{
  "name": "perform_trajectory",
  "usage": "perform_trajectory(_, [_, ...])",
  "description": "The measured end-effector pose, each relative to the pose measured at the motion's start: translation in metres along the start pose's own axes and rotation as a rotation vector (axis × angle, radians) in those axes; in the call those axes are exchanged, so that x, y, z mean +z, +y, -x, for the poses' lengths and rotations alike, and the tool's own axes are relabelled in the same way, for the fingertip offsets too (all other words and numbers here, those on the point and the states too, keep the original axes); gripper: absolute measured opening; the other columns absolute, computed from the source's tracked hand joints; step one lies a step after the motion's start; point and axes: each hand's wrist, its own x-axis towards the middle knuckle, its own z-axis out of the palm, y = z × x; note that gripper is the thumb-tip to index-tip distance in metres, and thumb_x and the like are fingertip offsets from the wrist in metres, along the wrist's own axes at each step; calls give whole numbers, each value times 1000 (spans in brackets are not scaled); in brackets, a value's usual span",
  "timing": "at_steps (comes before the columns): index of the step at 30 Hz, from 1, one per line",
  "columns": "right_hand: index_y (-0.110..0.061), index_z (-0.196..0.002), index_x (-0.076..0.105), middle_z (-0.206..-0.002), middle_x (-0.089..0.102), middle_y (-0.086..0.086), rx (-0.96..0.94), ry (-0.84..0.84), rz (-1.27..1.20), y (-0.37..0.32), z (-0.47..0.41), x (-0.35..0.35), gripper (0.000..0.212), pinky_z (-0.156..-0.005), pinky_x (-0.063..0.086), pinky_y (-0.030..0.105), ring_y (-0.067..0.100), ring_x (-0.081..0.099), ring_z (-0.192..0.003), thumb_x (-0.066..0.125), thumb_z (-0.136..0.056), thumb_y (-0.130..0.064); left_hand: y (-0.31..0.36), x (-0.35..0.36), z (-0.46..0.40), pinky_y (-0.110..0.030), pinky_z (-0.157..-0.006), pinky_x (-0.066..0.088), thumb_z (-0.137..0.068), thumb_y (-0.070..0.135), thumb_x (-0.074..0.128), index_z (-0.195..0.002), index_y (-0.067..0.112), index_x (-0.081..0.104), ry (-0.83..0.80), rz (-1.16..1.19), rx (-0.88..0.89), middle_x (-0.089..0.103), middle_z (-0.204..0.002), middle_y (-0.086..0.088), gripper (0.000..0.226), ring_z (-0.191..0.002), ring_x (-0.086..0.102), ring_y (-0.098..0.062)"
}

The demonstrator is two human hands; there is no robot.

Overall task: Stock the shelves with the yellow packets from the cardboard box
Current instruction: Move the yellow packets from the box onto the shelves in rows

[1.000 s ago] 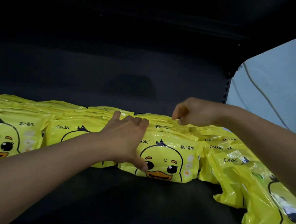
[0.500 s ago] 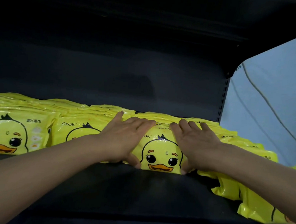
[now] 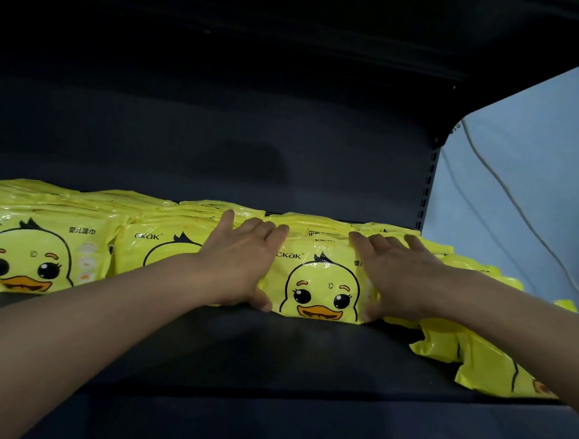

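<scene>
Yellow duck-face packets stand in rows along the dark shelf (image 3: 271, 355). My left hand (image 3: 240, 264) lies flat with straight fingers on the left side of the front middle packet (image 3: 321, 290). My right hand (image 3: 400, 278) presses its right side the same way, thumb at the lower edge. More packets sit to the left, one (image 3: 35, 256) at the far left and one (image 3: 156, 247) partly behind my left wrist. Loose packets (image 3: 496, 374) lie tumbled at the right under my right forearm. The cardboard box is not in view.
The shelf's back panel (image 3: 217, 152) and the shelf above are dark. A slotted upright (image 3: 425, 191) ends the shelf at the right, with a pale wall and a hanging cable (image 3: 508, 200) beyond it. Bare shelf surface lies in front of the packets.
My right hand came down from the packet tops at the back and flattened on the right side of the middle packet. My left hand stayed on its left side. The view shifted slightly.
</scene>
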Motion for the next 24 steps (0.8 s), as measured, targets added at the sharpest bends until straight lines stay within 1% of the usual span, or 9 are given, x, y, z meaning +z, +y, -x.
perform_trajectory(5, [-23,-148,2,-154,21,5,1,62,-169,8,12,-18,104,-115,22,43,25,21,-141,69,-74,-55,-1,-8,2,-49,-115,5,-71,66,64,-150,17,1,-16,81,12,11,-158,0,112,-145,10,-20])
perform_trajectory(9, [-25,-149,8,-155,18,1,12,138,-305,24,36,-30,93,-113,24,33,19,17,-142,66,-80,-48,5,-23,5,-49,-116,7,-78,67,56,-150,21,7,36,150,62,9,-158,1,99,-145,9,-18])
perform_trajectory(11, [-25,-148,12,-153,21,1,36,162,-320,37,49,-32,85,-110,25,30,18,20,-140,63,-83,-45,16,-32,5,-48,-115,11,-80,64,55,-149,22,11,77,171,106,13,-157,2,92,-144,12,-17])
perform_trajectory(14, [-25,-147,19,-150,28,2,76,174,-312,61,66,-29,70,-108,29,32,19,29,-136,57,-90,-38,41,-42,5,-46,-113,14,-82,63,54,-148,23,14,134,204,178,20,-154,4,87,-142,17,-16])
perform_trajectory(16, [-26,-145,24,-148,31,2,92,161,-316,80,78,-26,62,-109,30,35,20,33,-134,54,-92,-34,59,-49,5,-45,-113,15,-82,63,52,-148,23,13,161,214,214,21,-153,5,86,-142,18,-16])
perform_trajectory(18, [-29,-144,27,-147,32,-1,102,128,-351,98,89,-20,57,-109,30,32,18,34,-133,52,-93,-33,77,-56,4,-45,-113,16,-82,64,51,-147,23,16,190,223,240,24,-152,5,85,-141,21,-16])
perform_trajectory(20, [-33,-142,30,-147,33,-5,98,86,-389,117,100,-12,56,-108,28,28,13,35,-133,51,-91,-41,94,-62,3,-45,-112,17,-82,66,48,-146,22,18,211,234,249,26,-151,5,83,-140,23,-16])
perform_trajectory(21, [-36,-140,30,-146,33,-8,96,63,-413,126,105,-7,60,-109,28,28,11,34,-133,51,-86,-50,103,-65,3,-45,-113,17,-81,68,47,-146,22,19,208,240,248,27,-151,6,84,-140,23,-15])
perform_trajectory(24, [-48,-135,30,-142,34,-18,77,6,-491,149,114,5,84,-108,29,27,4,35,-130,48,-59,-81,129,-74,4,-45,-115,17,-79,71,45,-146,23,19,155,282,223,27,-151,6,87,-139,25,-15])
